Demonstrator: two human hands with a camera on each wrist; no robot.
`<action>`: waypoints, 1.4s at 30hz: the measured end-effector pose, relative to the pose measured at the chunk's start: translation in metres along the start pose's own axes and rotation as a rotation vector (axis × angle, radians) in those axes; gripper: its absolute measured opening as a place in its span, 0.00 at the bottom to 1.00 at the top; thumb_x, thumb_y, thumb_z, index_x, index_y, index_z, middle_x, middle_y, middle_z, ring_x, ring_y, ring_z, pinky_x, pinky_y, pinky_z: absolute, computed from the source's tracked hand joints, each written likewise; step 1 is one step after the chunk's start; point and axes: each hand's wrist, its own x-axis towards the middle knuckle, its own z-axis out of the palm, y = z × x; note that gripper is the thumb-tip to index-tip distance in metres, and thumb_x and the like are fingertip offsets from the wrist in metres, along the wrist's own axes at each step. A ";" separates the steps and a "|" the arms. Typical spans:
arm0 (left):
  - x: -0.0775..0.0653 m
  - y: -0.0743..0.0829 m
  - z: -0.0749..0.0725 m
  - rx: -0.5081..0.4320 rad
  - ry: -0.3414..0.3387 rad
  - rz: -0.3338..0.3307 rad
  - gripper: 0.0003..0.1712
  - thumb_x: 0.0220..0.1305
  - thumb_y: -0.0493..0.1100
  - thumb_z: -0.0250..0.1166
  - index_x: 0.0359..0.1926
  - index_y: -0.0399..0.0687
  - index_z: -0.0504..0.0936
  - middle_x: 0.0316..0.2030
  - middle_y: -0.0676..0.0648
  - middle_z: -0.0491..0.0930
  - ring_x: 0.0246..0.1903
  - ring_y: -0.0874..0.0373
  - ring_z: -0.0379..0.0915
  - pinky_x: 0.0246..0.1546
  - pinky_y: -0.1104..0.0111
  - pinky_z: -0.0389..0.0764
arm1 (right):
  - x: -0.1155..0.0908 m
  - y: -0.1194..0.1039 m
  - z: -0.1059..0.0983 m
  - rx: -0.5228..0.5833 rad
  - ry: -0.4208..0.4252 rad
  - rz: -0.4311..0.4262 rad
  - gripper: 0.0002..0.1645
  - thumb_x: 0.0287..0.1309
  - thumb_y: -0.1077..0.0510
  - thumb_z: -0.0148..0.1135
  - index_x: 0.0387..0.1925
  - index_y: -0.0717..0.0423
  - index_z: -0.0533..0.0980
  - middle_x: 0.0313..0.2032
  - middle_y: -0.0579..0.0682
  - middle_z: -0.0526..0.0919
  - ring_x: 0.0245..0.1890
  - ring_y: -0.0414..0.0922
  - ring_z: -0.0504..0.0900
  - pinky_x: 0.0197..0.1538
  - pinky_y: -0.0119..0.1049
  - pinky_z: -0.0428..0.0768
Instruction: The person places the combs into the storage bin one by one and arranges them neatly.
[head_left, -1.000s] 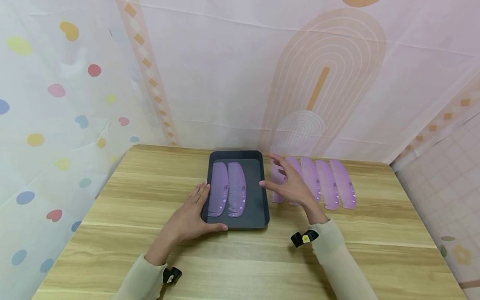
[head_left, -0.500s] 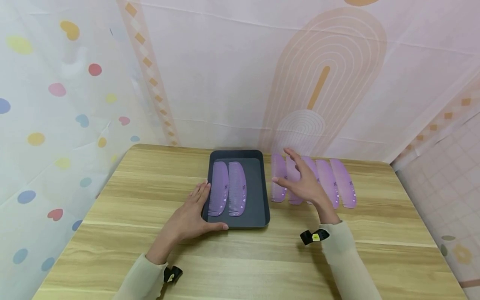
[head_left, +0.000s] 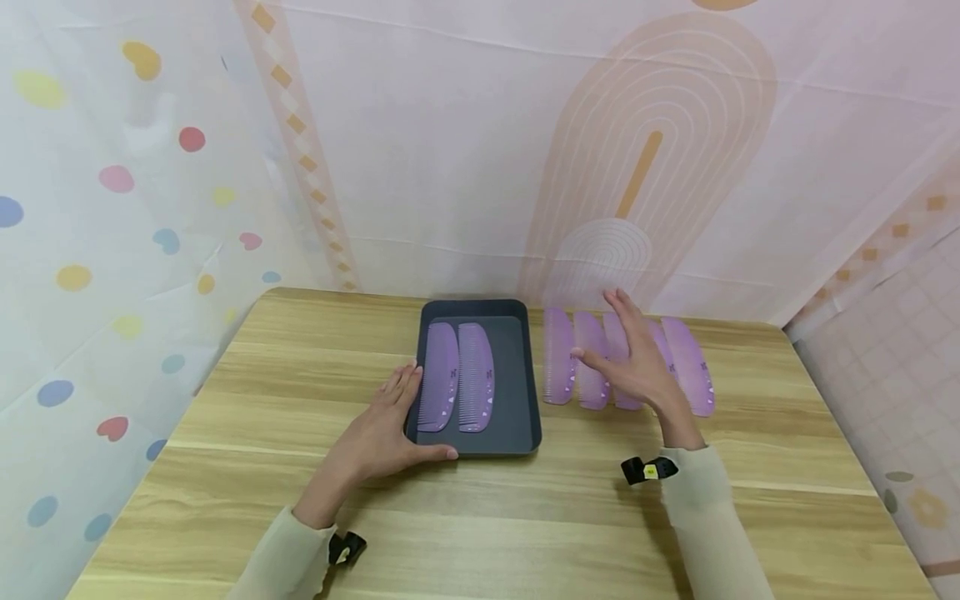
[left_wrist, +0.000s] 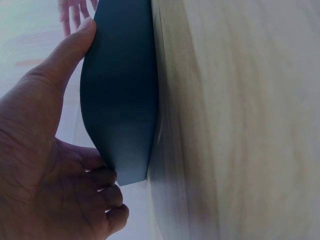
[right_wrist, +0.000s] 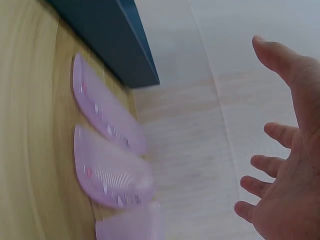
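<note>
In the head view, my left hand (head_left: 380, 433) holds the near-left corner of a dark grey tray (head_left: 513, 400). Its fingers lie at the left side and its thumb along the near rim. Inside the tray, a left purple comb (head_left: 441, 379) and a right purple comb (head_left: 476, 379) lie side by side, teeth facing left. My right hand (head_left: 637, 358) hovers with spread fingers over a row of several purple combs (head_left: 558, 358) right of the tray, partly hiding some. In the right wrist view nothing touches that hand (right_wrist: 290, 175).
The wooden table (head_left: 480, 517) extends in front of the tray and to both sides. A patterned cloth (head_left: 450, 167) hangs along its back edge, close behind the tray and the comb row. Another dotted cloth (head_left: 150, 292) hangs on the left.
My right hand has moved right, from beside the tray's right rim to above the middle of the comb row. My left hand, the tray and the combs stay in place.
</note>
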 end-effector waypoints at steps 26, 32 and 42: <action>0.001 0.000 0.001 -0.001 -0.004 -0.005 0.82 0.41 0.86 0.67 0.82 0.41 0.45 0.83 0.41 0.41 0.82 0.42 0.38 0.78 0.44 0.57 | -0.017 0.053 -0.034 -0.242 0.067 0.093 0.63 0.57 0.36 0.69 0.83 0.49 0.45 0.82 0.65 0.37 0.78 0.74 0.39 0.70 0.81 0.41; 0.002 0.000 0.001 -0.001 -0.005 -0.007 0.82 0.41 0.86 0.67 0.82 0.41 0.45 0.83 0.41 0.41 0.82 0.43 0.38 0.78 0.44 0.57 | -0.021 0.067 -0.040 -0.247 0.031 0.137 0.64 0.60 0.34 0.66 0.83 0.50 0.41 0.81 0.67 0.33 0.77 0.78 0.36 0.70 0.81 0.37; 0.002 0.001 0.001 -0.016 -0.008 -0.006 0.82 0.40 0.86 0.68 0.82 0.41 0.45 0.83 0.41 0.41 0.82 0.42 0.38 0.77 0.43 0.58 | -0.026 0.089 -0.047 -0.249 0.001 0.239 0.64 0.63 0.33 0.64 0.83 0.54 0.39 0.80 0.71 0.33 0.75 0.82 0.36 0.68 0.83 0.42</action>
